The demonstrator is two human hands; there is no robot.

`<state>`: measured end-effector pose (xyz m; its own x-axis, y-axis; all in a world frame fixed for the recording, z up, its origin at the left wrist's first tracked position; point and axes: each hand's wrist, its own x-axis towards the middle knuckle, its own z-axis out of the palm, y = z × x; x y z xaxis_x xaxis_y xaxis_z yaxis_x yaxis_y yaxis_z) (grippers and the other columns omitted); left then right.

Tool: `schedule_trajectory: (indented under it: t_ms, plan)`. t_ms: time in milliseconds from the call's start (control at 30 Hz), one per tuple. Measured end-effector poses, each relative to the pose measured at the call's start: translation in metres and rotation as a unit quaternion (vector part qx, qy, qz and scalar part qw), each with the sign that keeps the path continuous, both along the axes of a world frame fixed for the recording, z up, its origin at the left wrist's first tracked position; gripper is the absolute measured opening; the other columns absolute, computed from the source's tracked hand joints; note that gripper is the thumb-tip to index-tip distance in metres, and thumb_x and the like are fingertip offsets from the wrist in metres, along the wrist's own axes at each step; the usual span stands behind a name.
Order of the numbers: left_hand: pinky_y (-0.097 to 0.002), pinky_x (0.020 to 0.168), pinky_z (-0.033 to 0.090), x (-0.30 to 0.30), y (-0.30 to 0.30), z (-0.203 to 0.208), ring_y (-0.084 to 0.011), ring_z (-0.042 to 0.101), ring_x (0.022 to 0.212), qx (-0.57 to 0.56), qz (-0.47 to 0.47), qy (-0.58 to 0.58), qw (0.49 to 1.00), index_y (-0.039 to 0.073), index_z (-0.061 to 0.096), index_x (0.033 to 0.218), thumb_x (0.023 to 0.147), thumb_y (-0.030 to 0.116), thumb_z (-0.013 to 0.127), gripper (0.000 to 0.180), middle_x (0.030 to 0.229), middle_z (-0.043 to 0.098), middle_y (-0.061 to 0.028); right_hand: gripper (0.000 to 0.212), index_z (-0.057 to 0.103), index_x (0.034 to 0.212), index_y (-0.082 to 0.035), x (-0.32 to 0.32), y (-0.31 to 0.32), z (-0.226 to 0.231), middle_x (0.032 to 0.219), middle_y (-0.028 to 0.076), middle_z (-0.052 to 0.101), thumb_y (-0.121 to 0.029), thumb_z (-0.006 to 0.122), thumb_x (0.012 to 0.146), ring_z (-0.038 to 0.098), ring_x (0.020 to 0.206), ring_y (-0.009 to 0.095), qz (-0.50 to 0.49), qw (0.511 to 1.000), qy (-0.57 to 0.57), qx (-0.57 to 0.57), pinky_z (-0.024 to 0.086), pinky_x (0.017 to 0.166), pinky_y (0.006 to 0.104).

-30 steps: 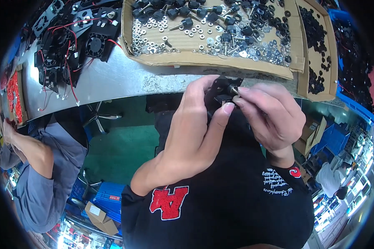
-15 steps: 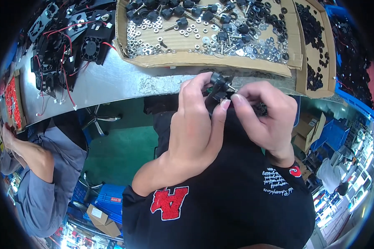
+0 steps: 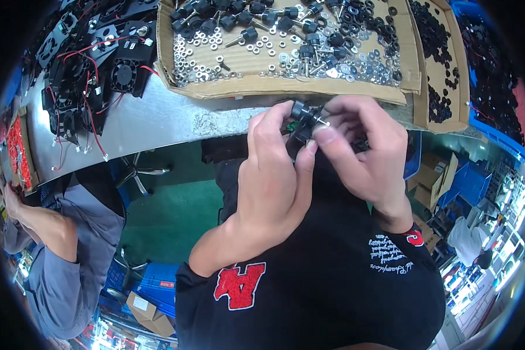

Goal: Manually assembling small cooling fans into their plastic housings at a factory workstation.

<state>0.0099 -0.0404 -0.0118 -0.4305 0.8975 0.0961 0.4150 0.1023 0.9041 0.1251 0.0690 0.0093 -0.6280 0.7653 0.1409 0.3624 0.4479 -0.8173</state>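
My left hand (image 3: 268, 175) is closed on a small black part (image 3: 298, 137) above my lap, just off the table's near edge. A round black screw knob (image 3: 301, 109) sits against that part, and its thin metal shank points toward my right hand (image 3: 367, 154). My right thumb and curled fingers are round the end of the shank. Anything small between those fingertips is hidden.
A cardboard tray (image 3: 227, 88) ahead carries loose screw knobs, nuts and washers. Beside it, another carton (image 3: 449, 119) holds small black rings. Fans with red wires (image 3: 122, 76) lie at the left of the metal table (image 3: 151, 119). A co-worker's arm (image 3: 46, 224) is at far left.
My right hand has shifted slightly up and left, its fingers now curling over the far side of the shank end. The knob is tilted a little differently in my left hand.
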Motion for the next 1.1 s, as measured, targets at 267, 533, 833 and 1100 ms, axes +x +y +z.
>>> schedule_trajectory:
  t_ms: [267,533,833,1100]
  plan:
    - [-0.0441,0.077,0.055,0.003,-0.001,0.001,-0.0414,0.063,0.096,-0.013,0.006,0.012,1.000,-0.006,0.037,0.137,0.090,0.004,0.066,0.056,0.120,0.051,-0.0261,0.016,0.064,0.093,0.003,0.000,-0.004,0.005,0.071,0.003,0.063,-0.013,0.067,0.094,0.055,0.061,0.007,-0.013,0.997,-0.001,-0.074,0.044,0.056,0.0236]
    - [-0.0427,0.077,0.056,0.003,-0.002,0.002,-0.0398,0.064,0.096,-0.009,0.023,0.029,0.999,-0.005,0.038,0.137,0.089,0.003,0.066,0.056,0.122,0.051,-0.0255,0.020,0.067,0.090,0.003,0.003,-0.005,0.009,0.074,0.004,0.065,-0.015,0.061,0.097,0.056,0.062,0.010,-0.037,0.995,0.041,-0.080,0.046,0.060,0.0241]
    - [-0.0421,0.078,0.056,0.003,-0.004,0.002,-0.0391,0.064,0.098,0.007,0.030,0.025,0.999,-0.006,0.038,0.136,0.090,0.003,0.066,0.055,0.121,0.051,-0.0257,0.026,0.066,0.108,0.007,0.009,-0.009,0.012,0.089,0.013,0.072,-0.010,0.068,0.089,0.070,0.076,0.017,0.032,0.998,0.038,-0.027,0.056,0.073,0.0268]
    - [-0.0431,0.077,0.056,0.005,-0.006,0.001,-0.0400,0.065,0.096,0.013,0.027,0.037,0.999,-0.006,0.039,0.135,0.091,0.004,0.066,0.053,0.120,0.052,-0.0258,0.021,0.065,0.108,0.008,0.007,-0.013,0.016,0.089,0.012,0.072,0.001,0.063,0.088,0.072,0.079,0.015,0.028,0.999,-0.014,-0.023,0.056,0.072,0.0250]
